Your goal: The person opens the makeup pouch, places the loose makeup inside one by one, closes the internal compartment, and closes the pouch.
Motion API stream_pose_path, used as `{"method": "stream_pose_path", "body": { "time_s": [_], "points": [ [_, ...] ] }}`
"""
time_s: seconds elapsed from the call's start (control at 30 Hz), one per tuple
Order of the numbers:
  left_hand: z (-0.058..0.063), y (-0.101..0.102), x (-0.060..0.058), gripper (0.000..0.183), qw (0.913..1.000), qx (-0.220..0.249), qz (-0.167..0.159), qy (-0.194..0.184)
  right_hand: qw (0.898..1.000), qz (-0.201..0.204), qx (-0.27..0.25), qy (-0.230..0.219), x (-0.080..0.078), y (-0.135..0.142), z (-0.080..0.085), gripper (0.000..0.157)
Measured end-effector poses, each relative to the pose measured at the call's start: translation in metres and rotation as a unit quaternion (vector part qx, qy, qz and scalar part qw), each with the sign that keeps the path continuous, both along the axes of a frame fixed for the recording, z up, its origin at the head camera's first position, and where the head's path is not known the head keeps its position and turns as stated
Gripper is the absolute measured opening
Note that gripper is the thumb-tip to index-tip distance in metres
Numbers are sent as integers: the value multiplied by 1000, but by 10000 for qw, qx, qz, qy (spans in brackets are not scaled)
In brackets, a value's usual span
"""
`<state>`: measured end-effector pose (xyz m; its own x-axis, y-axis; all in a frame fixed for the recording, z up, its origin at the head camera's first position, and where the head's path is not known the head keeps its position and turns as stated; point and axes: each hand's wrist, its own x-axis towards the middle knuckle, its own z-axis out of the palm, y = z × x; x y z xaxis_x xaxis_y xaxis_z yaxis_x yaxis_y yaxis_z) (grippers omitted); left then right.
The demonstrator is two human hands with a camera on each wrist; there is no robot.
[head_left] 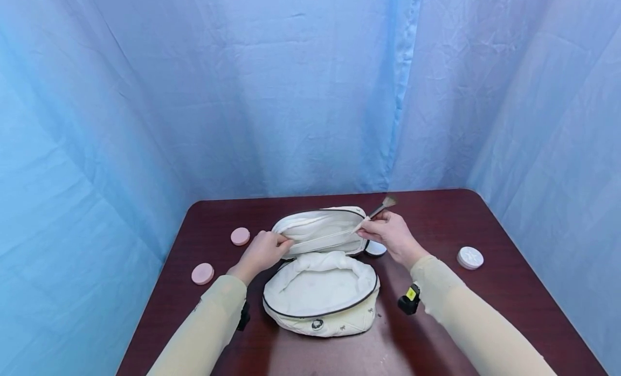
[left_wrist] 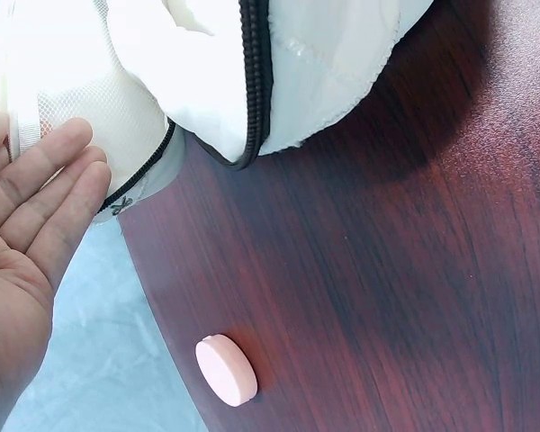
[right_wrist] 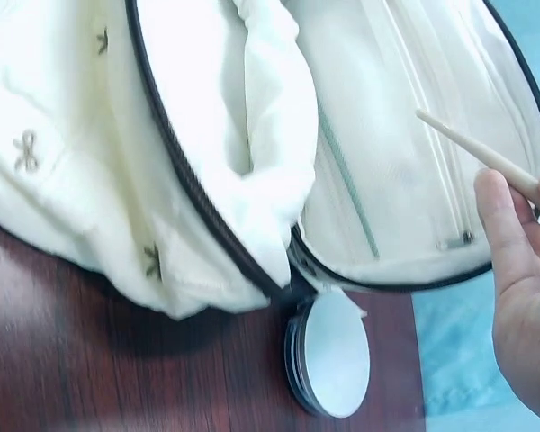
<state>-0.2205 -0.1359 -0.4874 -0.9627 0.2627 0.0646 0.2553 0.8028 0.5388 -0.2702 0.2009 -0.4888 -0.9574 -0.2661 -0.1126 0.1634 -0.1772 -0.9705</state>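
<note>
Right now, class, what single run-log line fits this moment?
bag: open; left hand: holds mesh pocket; right hand: pinches brush; pink discs: left of bag; white disc: far right

The bag (head_left: 322, 287) sits on the table (head_left: 429, 222) between containers (head_left: 470, 257).

Cream bag (head_left: 339, 321) unzipped; brush (head_left: 377, 210) tilted, bristles (head_left: 390, 201) upward, pale handle (right_wrist: 472, 146) at bag's lid (head_left: 320, 233).

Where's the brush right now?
In the head view, the brush is right of centre, held in the person's right hand, its bristles pointing up and right and its handle tip toward the lid of the open bag.
</note>
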Motion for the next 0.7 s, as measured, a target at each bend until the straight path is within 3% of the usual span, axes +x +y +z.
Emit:
{"method": "stream_pose_path", "body": {
  "time_s": [0.43,0.7],
  "points": [
    [0,-1,1,53,10000,29,-38,16,9989,-343,-316,-23,2,-17,2,24],
    [0,0,0,52,10000,-1,-16,-7,9984,-532,137,-134,2,-21,0,33]
  ]
}}
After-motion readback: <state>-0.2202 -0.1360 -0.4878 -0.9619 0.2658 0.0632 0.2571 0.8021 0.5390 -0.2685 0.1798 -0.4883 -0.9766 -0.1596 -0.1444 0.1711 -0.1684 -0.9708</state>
